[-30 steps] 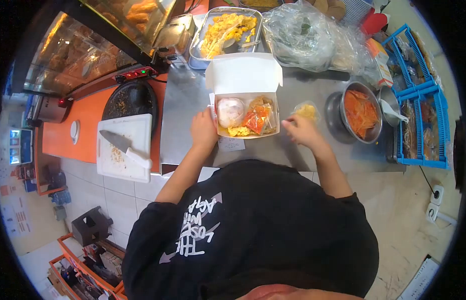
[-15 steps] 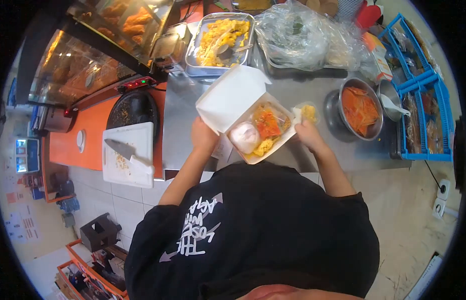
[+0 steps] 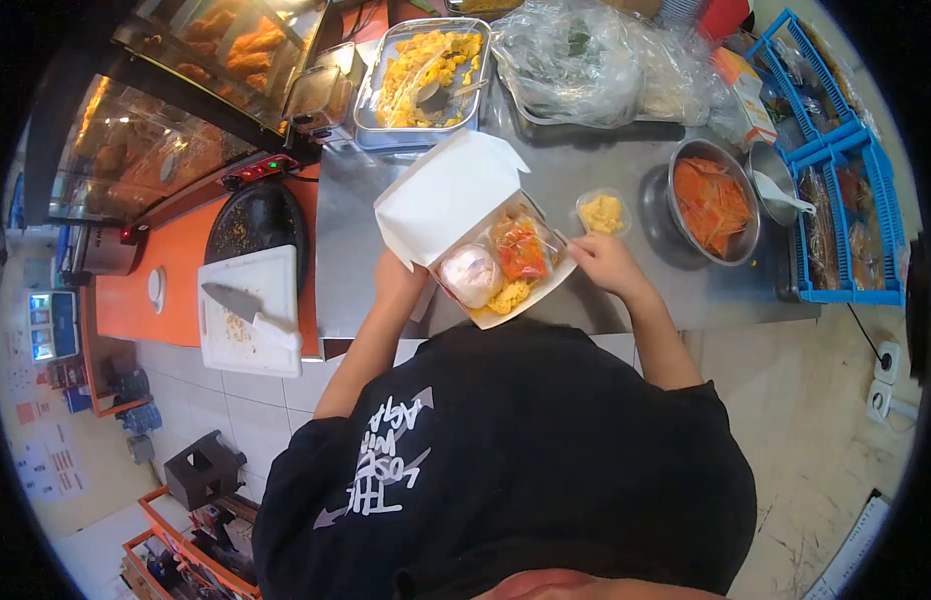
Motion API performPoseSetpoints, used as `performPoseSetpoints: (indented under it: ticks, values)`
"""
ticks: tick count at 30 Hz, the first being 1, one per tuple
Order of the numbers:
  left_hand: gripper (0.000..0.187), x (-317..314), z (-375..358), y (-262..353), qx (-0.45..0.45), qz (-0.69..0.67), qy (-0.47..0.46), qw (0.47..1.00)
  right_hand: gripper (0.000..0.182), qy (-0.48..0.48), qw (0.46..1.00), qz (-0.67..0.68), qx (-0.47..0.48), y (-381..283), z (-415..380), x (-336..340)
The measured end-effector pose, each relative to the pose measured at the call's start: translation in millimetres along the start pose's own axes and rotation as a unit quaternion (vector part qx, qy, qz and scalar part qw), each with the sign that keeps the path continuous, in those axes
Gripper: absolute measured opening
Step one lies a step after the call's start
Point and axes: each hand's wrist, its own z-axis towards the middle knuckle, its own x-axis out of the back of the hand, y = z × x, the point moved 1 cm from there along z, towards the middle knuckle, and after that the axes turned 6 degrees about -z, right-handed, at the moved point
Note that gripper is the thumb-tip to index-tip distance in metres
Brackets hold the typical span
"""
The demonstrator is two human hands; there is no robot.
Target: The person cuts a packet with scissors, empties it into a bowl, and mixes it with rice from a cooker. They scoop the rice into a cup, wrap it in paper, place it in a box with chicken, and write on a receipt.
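Note:
An open white food box (image 3: 448,195) is held over the steel counter, its lid raised on the far side. In it lie a wrapped whitish ball (image 3: 470,275), a clear bag of orange-red food (image 3: 520,248) and some yellow food (image 3: 510,297). My left hand (image 3: 398,282) is closed on the box's left side, its fingers partly hidden beneath. With closed fingers, my right hand (image 3: 598,262) grips the box's right edge. Just beyond the right hand, a small clear cup of yellow food (image 3: 601,213) rests on the counter.
A steel bowl of orange slices (image 3: 714,205) and a blue rack (image 3: 844,215) are at right. Behind are a tray of yellow food (image 3: 431,80) and plastic bags (image 3: 576,65). A knife (image 3: 248,308) lies on a white board (image 3: 271,352) at left, below a glass food cabinet (image 3: 156,145).
The box has shifted slightly left with both hands. The small yellow cup, partly covered by the right hand before, now shows fully beyond it.

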Motion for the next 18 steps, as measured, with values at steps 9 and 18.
performPoseSetpoints:
  ticks: [9,18]
  values:
    - [0.027,25.2,-6.2,40.6,0.012,-0.068,0.044,0.997,0.027,0.108,0.992,-0.057,-0.043,-28.3,18.0,-1.9]
    - [0.023,10.7,-14.1,15.7,0.068,-0.044,0.039,0.996,0.021,0.111,0.967,-0.224,0.051,-70.9,46.9,-11.6]
